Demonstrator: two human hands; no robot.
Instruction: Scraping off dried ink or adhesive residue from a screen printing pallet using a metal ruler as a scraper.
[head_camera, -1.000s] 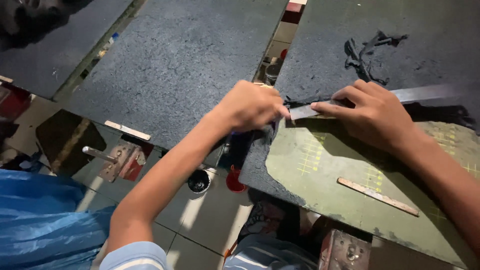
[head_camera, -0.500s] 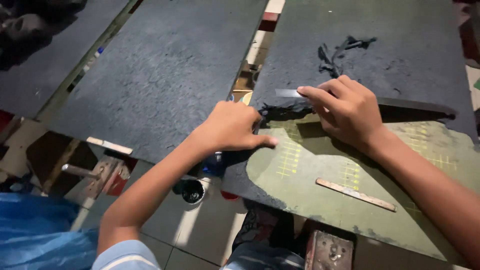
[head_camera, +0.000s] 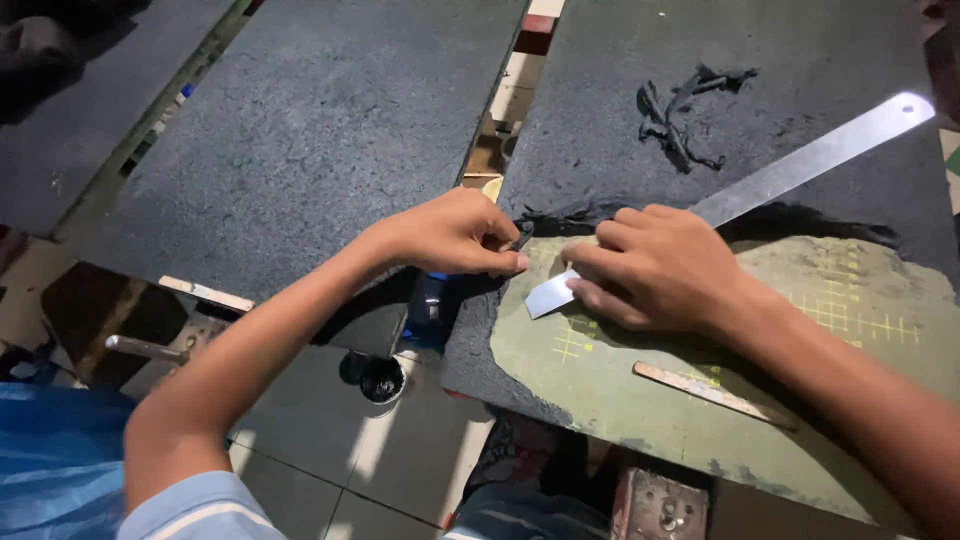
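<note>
My right hand (head_camera: 655, 268) presses a long steel ruler (head_camera: 800, 160) flat across a worn green cutting mat (head_camera: 640, 400), near the ruler's lower end. My left hand (head_camera: 450, 235) sits just left of it at the mat's upper left corner, fingers pinched together on the torn edge of the dark rough coating (head_camera: 560, 215). Whether a tool is in that pinch is hidden. The dark coating (head_camera: 780, 60) covers the mat's far part and left rim.
A curl of black scraps (head_camera: 685, 110) lies on the dark surface beyond the ruler. A thin wooden stick (head_camera: 710, 392) rests on the mat near me. A second dark board (head_camera: 310, 140) lies to the left across a gap. Blue plastic (head_camera: 55, 460) at lower left.
The ruler and my right hand have shifted down and left over the mat. My left hand went from flat with fingers spread to a pinch at the coating's edge.
</note>
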